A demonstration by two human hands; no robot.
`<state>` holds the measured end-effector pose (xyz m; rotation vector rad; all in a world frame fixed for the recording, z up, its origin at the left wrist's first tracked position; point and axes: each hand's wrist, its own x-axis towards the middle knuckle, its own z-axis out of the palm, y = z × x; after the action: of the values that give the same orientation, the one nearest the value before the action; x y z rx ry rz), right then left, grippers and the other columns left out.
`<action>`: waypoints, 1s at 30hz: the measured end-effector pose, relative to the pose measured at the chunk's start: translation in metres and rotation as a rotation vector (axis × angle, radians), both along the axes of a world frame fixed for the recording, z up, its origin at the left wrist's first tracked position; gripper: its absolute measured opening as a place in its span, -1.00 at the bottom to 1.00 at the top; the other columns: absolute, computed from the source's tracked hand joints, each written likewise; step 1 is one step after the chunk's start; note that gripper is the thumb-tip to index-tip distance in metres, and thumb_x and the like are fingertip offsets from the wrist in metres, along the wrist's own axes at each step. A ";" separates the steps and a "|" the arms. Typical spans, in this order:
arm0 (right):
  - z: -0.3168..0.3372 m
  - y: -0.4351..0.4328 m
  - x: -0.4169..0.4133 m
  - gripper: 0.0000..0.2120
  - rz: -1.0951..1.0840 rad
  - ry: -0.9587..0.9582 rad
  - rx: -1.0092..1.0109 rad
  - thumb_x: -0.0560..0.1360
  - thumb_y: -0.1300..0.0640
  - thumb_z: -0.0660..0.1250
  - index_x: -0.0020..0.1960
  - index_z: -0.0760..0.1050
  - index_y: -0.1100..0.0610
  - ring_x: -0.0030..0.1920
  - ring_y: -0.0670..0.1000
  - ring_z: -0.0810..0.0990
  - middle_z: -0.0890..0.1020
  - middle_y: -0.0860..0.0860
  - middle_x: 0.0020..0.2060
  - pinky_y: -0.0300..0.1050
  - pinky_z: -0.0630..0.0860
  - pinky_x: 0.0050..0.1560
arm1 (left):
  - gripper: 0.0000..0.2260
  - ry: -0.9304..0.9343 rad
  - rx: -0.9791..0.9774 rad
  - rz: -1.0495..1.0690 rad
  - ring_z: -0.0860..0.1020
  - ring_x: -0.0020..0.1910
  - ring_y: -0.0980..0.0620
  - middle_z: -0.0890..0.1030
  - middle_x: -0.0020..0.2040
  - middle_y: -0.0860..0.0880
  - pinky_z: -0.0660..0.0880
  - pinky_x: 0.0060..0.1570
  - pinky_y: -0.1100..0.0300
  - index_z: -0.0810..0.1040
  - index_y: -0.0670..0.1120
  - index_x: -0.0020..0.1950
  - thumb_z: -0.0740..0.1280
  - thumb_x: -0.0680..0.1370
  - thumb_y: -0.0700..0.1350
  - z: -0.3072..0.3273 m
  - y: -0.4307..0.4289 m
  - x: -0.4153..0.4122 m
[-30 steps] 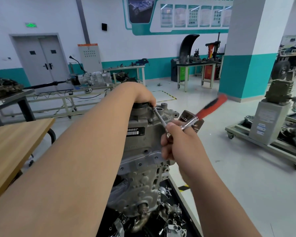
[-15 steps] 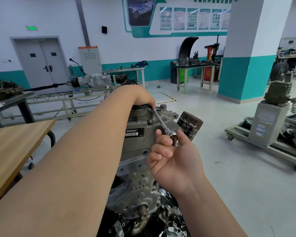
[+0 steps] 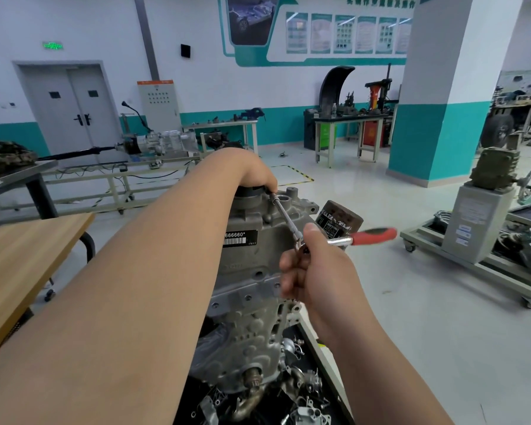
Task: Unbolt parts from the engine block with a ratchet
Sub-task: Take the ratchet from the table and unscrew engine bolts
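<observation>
Here, in the head view, the grey cast-metal engine block (image 3: 246, 271) stands upright at centre, near the person; it looks heavy and rigid and is unlikely to shift. The red-handled steel ratchet (image 3: 371, 234) lies to its right. Its slim chrome extension bar (image 3: 284, 214) runs up-left to the block's far top edge. The right hand (image 3: 316, 268) wraps the ratchet's head, thumb up. The left hand (image 3: 252, 173) covers the bar's far end, fingers hidden. Smooth steel may slip, so the red handle probably gives surer leverage.

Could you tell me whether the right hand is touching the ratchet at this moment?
Touching. The head view shows the right hand pinching the ratchet at its head, where the extension bar joins, with the red handle sticking out free.
</observation>
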<state>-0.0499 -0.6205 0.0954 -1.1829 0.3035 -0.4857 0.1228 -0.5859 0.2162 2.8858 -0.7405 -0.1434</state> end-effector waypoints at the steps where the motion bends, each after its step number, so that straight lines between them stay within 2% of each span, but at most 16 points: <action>1: 0.000 -0.001 0.000 -0.73 -0.022 0.017 -0.116 0.63 -0.08 0.14 -0.04 0.47 0.09 -0.53 -0.03 0.45 0.57 -0.01 -0.46 -0.13 0.44 -0.43 | -0.53 0.005 0.001 -0.001 0.47 -0.05 -0.10 0.44 0.13 -0.09 0.40 -0.05 0.07 0.51 -0.07 0.27 0.37 0.47 0.19 0.000 0.000 0.000; 5: 0.005 -0.005 -0.002 -0.80 -0.132 0.096 -0.539 0.61 -0.10 0.16 0.16 0.35 -0.03 -0.45 -0.15 0.53 0.62 -0.05 -0.35 -0.11 0.50 -0.30 | -0.63 0.008 -0.009 0.009 0.46 -0.20 -0.02 0.47 0.08 -0.10 0.40 -0.12 0.07 0.49 -0.07 0.08 0.38 0.47 0.18 0.000 0.000 0.000; 8: 0.010 -0.007 -0.003 -0.75 -0.246 0.161 -0.911 0.61 -0.08 0.14 0.24 0.22 -0.06 -0.37 -0.12 0.52 0.56 -0.07 -0.29 -0.16 0.41 -0.37 | -0.64 0.015 -0.033 0.009 0.47 -0.18 -0.03 0.47 0.07 -0.10 0.44 -0.07 0.05 0.48 -0.08 0.08 0.39 0.47 0.16 0.000 0.000 0.001; 9: 0.011 -0.007 -0.003 -0.74 -0.270 0.166 -0.993 0.62 -0.06 0.14 0.27 0.21 -0.04 -0.33 -0.14 0.51 0.55 -0.09 -0.27 -0.17 0.38 -0.38 | -0.63 0.017 -0.042 0.009 0.49 -0.14 -0.05 0.48 0.09 -0.10 0.46 -0.03 0.04 0.50 -0.08 0.10 0.39 0.46 0.16 -0.001 0.000 0.001; 11: 0.011 -0.008 -0.003 -0.77 -0.266 0.155 -1.026 0.62 -0.05 0.14 0.24 0.23 -0.05 -0.29 -0.10 0.54 0.57 -0.07 -0.25 -0.13 0.42 -0.34 | -0.60 0.013 -0.055 0.007 0.51 -0.05 -0.08 0.49 0.12 -0.09 0.47 0.02 0.03 0.53 -0.06 0.14 0.41 0.45 0.17 -0.002 0.001 0.000; 12: 0.010 -0.007 -0.002 -0.82 -0.244 0.145 -0.977 0.62 -0.05 0.14 0.19 0.24 -0.08 -0.31 -0.10 0.55 0.58 -0.07 -0.26 -0.11 0.46 -0.31 | -0.61 0.004 -0.058 0.002 0.50 -0.05 -0.08 0.48 0.11 -0.08 0.46 -0.01 0.05 0.52 -0.06 0.12 0.41 0.45 0.17 -0.002 0.002 0.000; 14: 0.008 -0.007 -0.001 -0.87 -0.177 0.106 -0.754 0.61 -0.05 0.17 0.14 0.29 -0.12 -0.40 -0.11 0.55 0.62 -0.06 -0.30 -0.06 0.50 -0.30 | -0.64 -0.019 -0.053 -0.016 0.47 -0.12 -0.05 0.46 0.08 -0.08 0.40 -0.09 0.08 0.49 -0.05 0.06 0.40 0.45 0.17 -0.003 0.002 0.000; 17: 0.003 -0.009 0.001 -0.84 -0.099 0.043 -0.423 0.62 -0.02 0.18 0.19 0.36 -0.05 -0.51 -0.11 0.49 0.61 -0.10 -0.38 -0.19 0.42 -0.44 | -0.63 -0.032 -0.056 -0.037 0.47 -0.09 -0.06 0.47 0.08 -0.07 0.37 -0.11 0.09 0.52 -0.05 0.07 0.38 0.45 0.19 -0.004 0.004 0.000; 19: 0.003 -0.008 0.001 -0.88 -0.058 0.008 -0.232 0.64 0.01 0.17 0.12 0.41 0.02 -0.54 -0.04 0.44 0.59 -0.07 -0.40 -0.23 0.37 -0.53 | -0.64 -0.033 -0.063 -0.045 0.46 -0.12 -0.04 0.47 0.07 -0.07 0.35 -0.15 0.11 0.50 -0.04 0.05 0.37 0.45 0.20 -0.005 0.005 -0.001; 21: 0.005 -0.005 0.000 -0.81 0.034 -0.038 0.023 0.65 0.01 0.15 0.02 0.43 0.11 -0.56 -0.01 0.39 0.57 0.00 -0.39 -0.20 0.37 -0.54 | -0.67 -0.032 -0.066 -0.049 0.44 -0.21 0.03 0.46 0.03 -0.06 0.32 -0.26 0.14 0.50 -0.04 0.02 0.36 0.45 0.19 -0.005 0.005 -0.001; 24: 0.007 -0.001 0.000 -0.70 0.171 -0.105 0.393 0.65 -0.09 0.11 0.01 0.41 0.13 -0.56 -0.04 0.32 0.50 0.00 -0.41 -0.19 0.37 -0.54 | -0.71 -0.027 -0.085 -0.042 0.42 -0.25 0.06 0.47 -0.12 -0.02 0.29 -0.36 0.17 0.51 -0.05 -0.15 0.36 0.45 0.17 -0.005 0.005 0.002; 27: 0.007 0.001 -0.003 -0.65 0.260 -0.144 0.584 0.62 -0.15 0.09 -0.04 0.42 0.12 -0.57 -0.06 0.28 0.45 -0.03 -0.45 -0.21 0.34 -0.56 | -0.73 -0.021 -0.097 -0.040 0.45 -0.24 0.05 0.46 -0.16 0.01 0.29 -0.36 0.17 0.49 -0.03 -0.20 0.37 0.45 0.16 -0.006 0.005 0.002; 30: 0.005 0.003 -0.005 -0.62 0.354 -0.175 0.731 0.60 -0.16 0.10 -0.04 0.46 0.14 -0.60 -0.07 0.29 0.44 -0.05 -0.46 -0.24 0.34 -0.58 | -0.71 -0.018 -0.092 -0.042 0.43 -0.24 0.05 0.46 -0.14 0.01 0.29 -0.36 0.17 0.52 -0.05 -0.06 0.37 0.45 0.16 -0.005 0.005 0.002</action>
<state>-0.0553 -0.6171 0.1005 -0.4588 0.0958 -0.1358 0.1249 -0.5806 0.2109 2.7889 -0.7903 -0.0863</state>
